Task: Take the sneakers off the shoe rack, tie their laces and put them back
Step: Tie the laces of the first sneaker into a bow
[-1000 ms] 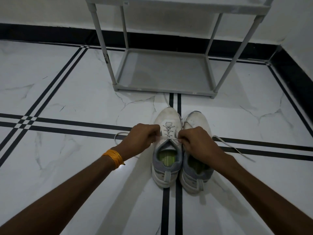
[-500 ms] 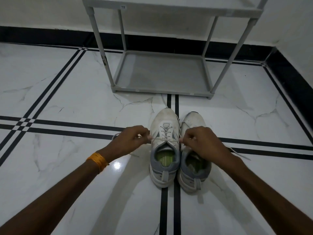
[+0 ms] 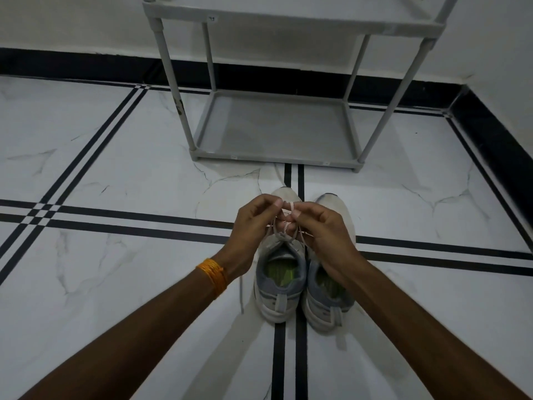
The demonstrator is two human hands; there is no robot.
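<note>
Two white sneakers with grey heels and green insoles stand side by side on the floor, toes toward the rack. My left hand and my right hand meet above the left sneaker, each pinching its white lace, which forms loops between my fingertips. A loose lace end hangs down beside that shoe on the left. My right forearm partly covers the right sneaker. The grey shoe rack stands just beyond, its bottom shelf bare.
White marble floor with black stripes crossing under the shoes. A black skirting runs along the white walls behind and to the right of the rack. An orange thread band circles my left wrist.
Both hands have come together from either side of the left sneaker and lifted its lace up into loops over the shoe's tongue. The camera has tilted up slightly.
</note>
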